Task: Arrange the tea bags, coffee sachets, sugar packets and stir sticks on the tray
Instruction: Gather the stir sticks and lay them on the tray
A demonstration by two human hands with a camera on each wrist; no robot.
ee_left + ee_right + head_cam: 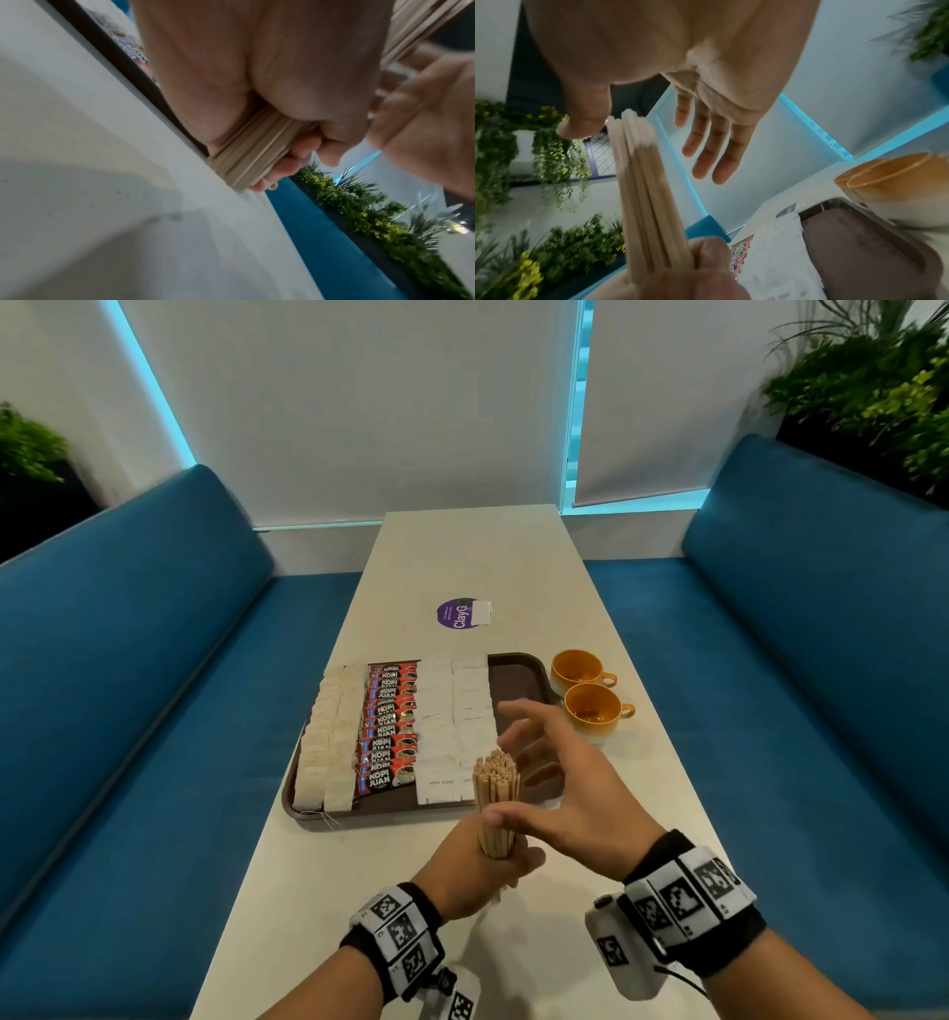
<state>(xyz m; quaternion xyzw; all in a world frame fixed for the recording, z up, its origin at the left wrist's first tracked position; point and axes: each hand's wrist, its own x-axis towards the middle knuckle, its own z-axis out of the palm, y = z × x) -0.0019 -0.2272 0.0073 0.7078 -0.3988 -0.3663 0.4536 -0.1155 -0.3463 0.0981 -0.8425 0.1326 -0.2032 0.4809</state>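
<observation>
- Left hand: fist wrapped round the lower end of the stir sticks, held upright above the bench's near half.
- Right hand: fingers spread, thumb beside the bundle.
- Stir sticks: probably light, stiff, prone to fanning; best gripped mid-bundle.
- Tray: free strip at its right edge.

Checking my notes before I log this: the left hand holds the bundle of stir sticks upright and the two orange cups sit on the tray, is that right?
One thing is wrong: the two orange cups stand on the table beside the tray, not on it, as the head view shows. The left hand does hold the stir sticks upright.
</observation>
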